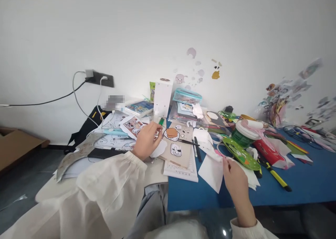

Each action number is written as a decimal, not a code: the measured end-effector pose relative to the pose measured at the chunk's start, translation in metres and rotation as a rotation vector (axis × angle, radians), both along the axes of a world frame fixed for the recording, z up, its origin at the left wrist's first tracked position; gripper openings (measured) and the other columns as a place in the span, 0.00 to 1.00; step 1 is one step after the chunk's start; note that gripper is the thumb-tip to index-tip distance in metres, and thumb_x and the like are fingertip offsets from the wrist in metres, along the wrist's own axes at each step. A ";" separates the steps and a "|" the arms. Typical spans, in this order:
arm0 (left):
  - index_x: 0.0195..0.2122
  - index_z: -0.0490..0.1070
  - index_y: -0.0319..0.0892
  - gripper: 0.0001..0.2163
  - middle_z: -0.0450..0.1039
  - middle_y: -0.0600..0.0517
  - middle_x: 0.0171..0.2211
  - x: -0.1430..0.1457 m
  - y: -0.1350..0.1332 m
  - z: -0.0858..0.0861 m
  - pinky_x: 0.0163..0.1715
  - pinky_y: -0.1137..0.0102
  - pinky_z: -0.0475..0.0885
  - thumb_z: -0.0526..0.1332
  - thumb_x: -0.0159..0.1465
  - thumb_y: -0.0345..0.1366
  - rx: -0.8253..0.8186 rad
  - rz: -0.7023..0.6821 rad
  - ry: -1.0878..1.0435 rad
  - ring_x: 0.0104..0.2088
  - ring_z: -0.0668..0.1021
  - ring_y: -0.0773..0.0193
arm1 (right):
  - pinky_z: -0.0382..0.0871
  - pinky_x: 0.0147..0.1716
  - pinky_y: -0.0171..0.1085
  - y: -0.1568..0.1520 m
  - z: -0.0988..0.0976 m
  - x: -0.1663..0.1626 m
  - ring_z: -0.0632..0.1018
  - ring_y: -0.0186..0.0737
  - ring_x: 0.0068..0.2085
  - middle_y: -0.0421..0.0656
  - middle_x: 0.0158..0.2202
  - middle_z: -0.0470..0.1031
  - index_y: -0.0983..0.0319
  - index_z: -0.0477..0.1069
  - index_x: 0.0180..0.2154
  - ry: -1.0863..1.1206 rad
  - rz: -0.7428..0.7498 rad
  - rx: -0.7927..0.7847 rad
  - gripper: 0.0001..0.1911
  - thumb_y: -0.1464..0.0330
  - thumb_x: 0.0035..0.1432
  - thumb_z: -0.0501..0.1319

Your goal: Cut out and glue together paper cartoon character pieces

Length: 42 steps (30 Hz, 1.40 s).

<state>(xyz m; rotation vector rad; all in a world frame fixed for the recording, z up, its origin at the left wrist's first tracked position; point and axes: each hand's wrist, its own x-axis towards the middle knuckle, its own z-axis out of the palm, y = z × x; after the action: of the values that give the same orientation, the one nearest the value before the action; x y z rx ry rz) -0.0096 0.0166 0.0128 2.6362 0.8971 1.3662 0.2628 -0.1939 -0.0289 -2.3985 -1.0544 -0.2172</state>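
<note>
My right hand pinches the end of a strip of white tissue, which stretches back to a white tissue roll. Close under it lies a loose white sheet. My left hand is raised over the middle of the work area with its fingers curled together; what they hold, if anything, is hidden. Just beyond its fingertips is a small white and green item. To its right, a tan board bears an orange-brown cutout, a black-and-white cartoon cutout and a dark slim tool.
A white box stands against the wall. At right are a green tub, a green patterned disc, a red packet and a yellow-black cutter. A curved blade-like object lies left. Cables hang from a wall socket.
</note>
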 end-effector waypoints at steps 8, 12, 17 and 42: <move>0.35 0.66 0.40 0.06 0.70 0.49 0.32 0.006 -0.005 -0.007 0.35 0.67 0.65 0.50 0.64 0.28 0.030 -0.075 0.055 0.34 0.73 0.60 | 0.73 0.41 0.44 0.047 0.058 0.033 0.76 0.39 0.41 0.45 0.46 0.73 0.62 0.69 0.46 0.018 0.247 -0.128 0.13 0.62 0.63 0.57; 0.34 0.66 0.41 0.07 0.71 0.50 0.31 0.007 -0.006 -0.009 0.34 0.66 0.64 0.49 0.64 0.27 0.051 -0.095 0.087 0.32 0.72 0.60 | 0.72 0.44 0.47 0.145 0.091 0.042 0.75 0.43 0.47 0.46 0.51 0.70 0.62 0.67 0.51 0.070 0.435 -0.066 0.16 0.63 0.62 0.59; 0.33 0.66 0.41 0.08 0.70 0.50 0.30 0.005 -0.009 -0.010 0.33 0.66 0.64 0.49 0.63 0.27 0.077 -0.073 0.093 0.30 0.71 0.60 | 0.72 0.44 0.47 0.231 0.090 0.045 0.75 0.43 0.47 0.47 0.52 0.70 0.61 0.67 0.51 0.163 0.357 0.067 0.16 0.63 0.62 0.58; 0.34 0.66 0.41 0.08 0.72 0.49 0.32 0.006 -0.005 -0.008 0.35 0.63 0.64 0.48 0.65 0.29 0.098 -0.137 0.127 0.33 0.73 0.57 | 0.72 0.43 0.46 -0.006 0.112 0.148 0.75 0.42 0.45 0.46 0.50 0.70 0.62 0.67 0.51 0.798 0.109 0.265 0.16 0.63 0.62 0.58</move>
<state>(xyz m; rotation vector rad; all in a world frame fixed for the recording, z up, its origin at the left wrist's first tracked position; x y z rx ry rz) -0.0038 0.0120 0.0047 2.8252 0.6620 1.2547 0.4105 -0.2002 0.0826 -1.8920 -0.7062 0.5623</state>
